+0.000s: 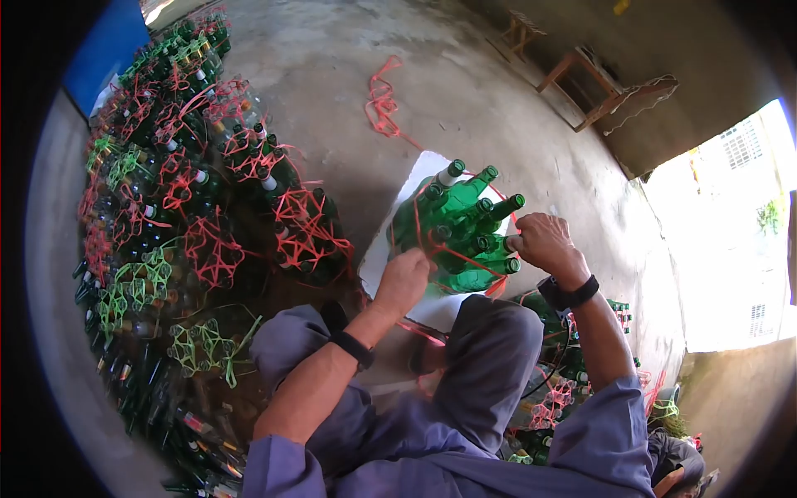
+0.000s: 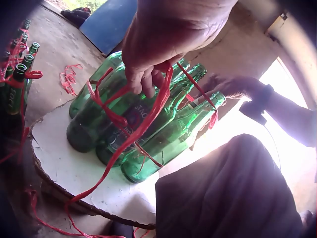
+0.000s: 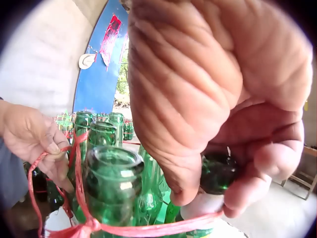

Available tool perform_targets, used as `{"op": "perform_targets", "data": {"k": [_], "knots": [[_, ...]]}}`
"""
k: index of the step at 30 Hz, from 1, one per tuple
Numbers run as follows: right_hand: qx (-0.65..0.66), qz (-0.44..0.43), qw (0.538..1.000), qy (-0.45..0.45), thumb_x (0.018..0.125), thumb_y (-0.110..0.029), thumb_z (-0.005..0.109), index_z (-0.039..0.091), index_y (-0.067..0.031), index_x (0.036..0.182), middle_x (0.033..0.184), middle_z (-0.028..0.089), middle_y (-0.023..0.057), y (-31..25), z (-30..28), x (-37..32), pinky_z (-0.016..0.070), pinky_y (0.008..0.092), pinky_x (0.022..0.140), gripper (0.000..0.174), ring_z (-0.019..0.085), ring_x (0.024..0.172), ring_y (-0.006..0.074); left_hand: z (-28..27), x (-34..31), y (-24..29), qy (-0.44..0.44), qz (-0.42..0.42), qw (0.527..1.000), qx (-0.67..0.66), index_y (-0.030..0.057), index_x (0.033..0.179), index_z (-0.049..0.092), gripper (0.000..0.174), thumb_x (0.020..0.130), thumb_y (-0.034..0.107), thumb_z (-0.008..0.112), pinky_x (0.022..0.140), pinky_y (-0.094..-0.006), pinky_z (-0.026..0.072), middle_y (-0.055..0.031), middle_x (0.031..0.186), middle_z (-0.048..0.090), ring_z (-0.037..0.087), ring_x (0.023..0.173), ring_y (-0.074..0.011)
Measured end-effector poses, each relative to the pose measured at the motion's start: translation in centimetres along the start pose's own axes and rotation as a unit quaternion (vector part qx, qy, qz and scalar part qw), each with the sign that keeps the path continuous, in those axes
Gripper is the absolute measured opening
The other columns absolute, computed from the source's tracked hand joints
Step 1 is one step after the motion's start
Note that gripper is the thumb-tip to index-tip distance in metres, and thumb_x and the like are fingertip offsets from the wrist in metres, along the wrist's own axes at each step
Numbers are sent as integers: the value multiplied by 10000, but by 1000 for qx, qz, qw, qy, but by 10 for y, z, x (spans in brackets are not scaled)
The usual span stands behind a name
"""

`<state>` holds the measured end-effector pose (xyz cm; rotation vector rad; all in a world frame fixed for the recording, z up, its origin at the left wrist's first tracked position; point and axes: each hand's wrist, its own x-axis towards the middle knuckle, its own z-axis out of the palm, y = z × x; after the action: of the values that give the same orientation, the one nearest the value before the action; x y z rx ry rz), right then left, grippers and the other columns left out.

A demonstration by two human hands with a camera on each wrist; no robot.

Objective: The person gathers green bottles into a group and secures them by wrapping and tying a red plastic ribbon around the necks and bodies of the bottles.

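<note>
A cluster of several green glass bottles stands upright on a white board in front of the person's knees. Red plastic twine runs around and between the bottle necks, with a knot showing in the right wrist view. On the near left side of the cluster, the left hand pinches a strand of this twine, and a loose end trails down past the board's edge. Over at the right side, the right hand curls its thumb and fingers around the neck of a bottle with a white band below its mouth.
Many bottles bundled in red and green twine fill the floor at left. More bundled bottles sit beside the right knee. Loose red twine lies on the concrete beyond the board. A wooden stool stands by the far wall.
</note>
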<state>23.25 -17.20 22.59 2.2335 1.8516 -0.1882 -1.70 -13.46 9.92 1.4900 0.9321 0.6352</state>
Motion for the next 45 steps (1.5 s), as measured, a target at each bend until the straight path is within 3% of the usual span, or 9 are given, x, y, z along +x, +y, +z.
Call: {"op": "perform_targets", "data": {"k": [6, 9, 18, 20, 25, 27, 29, 37, 45], "knots": [[-23, -43, 987, 156, 883, -287, 651, 656, 25, 794, 819, 641, 235, -23, -18, 1, 478, 497, 747, 325, 645, 827, 398, 0, 0, -1, -8, 0, 1000, -13, -27, 882, 659, 249, 931, 152, 493, 599, -329, 429, -89, 674, 590, 526, 602, -153], [28, -14, 998, 55, 891, -362, 649, 655, 25, 759, 775, 638, 244, -33, -25, 12, 486, 505, 690, 409, 642, 758, 415, 0, 1, -3, -9, 1, 1000, -21, -30, 877, 655, 251, 930, 151, 490, 602, -330, 432, -98, 689, 595, 532, 613, -157], [192, -47, 975, 103, 873, -410, 642, 618, 55, 742, 709, 614, 269, -33, 26, 60, 492, 516, 690, 484, 628, 713, 439, 1, 3, -2, -9, 6, 1000, -30, -36, 861, 642, 238, 926, 139, 494, 613, -333, 437, -90, 711, 612, 538, 628, -160], [185, -27, 978, 87, 871, -394, 627, 630, 57, 770, 775, 637, 273, -32, 31, 64, 500, 518, 726, 462, 640, 776, 440, -1, 2, 2, -28, -30, 999, -2, -37, 902, 659, 297, 903, 177, 453, 811, -441, 489, -240, 911, 677, 647, 900, -394], [141, 3, 990, 21, 850, -309, 606, 655, 47, 846, 871, 663, 276, -33, 20, 55, 516, 515, 789, 359, 652, 877, 442, -1, 1, 2, -20, -27, 999, -4, -43, 918, 653, 292, 903, 170, 454, 738, -429, 496, -231, 855, 673, 653, 776, -356], [148, -16, 984, 92, 825, -293, 657, 641, 66, 747, 747, 651, 260, -32, 23, 50, 514, 512, 738, 367, 651, 762, 435, -2, 1, 5, -18, -23, 1000, -13, -44, 922, 650, 287, 907, 164, 452, 693, -419, 499, -222, 816, 668, 653, 702, -327], [152, -20, 984, 88, 816, -288, 662, 644, 61, 747, 752, 654, 258, -28, 22, 50, 517, 512, 746, 357, 654, 767, 431, -4, -2, 13, -30, -66, 996, -53, -39, 856, 624, 230, 928, 137, 496, 634, -314, 451, -90, 780, 650, 546, 651, -152], [92, -47, 995, 2, 783, -197, 627, 654, 35, 843, 840, 672, 248, -22, 12, 45, 520, 504, 759, 242, 662, 836, 415, -3, -2, 10, -31, -77, 993, -83, -42, 845, 616, 229, 928, 130, 491, 676, -305, 461, -96, 856, 679, 562, 721, -142], [76, -79, 993, 45, 776, -199, 647, 626, 26, 724, 731, 621, 242, -23, 15, 42, 493, 516, 685, 232, 629, 749, 422, -3, 2, 4, -39, -89, 990, -99, -45, 826, 607, 217, 916, 109, 484, 749, -303, 480, -114, 898, 702, 601, 801, -154]]}}
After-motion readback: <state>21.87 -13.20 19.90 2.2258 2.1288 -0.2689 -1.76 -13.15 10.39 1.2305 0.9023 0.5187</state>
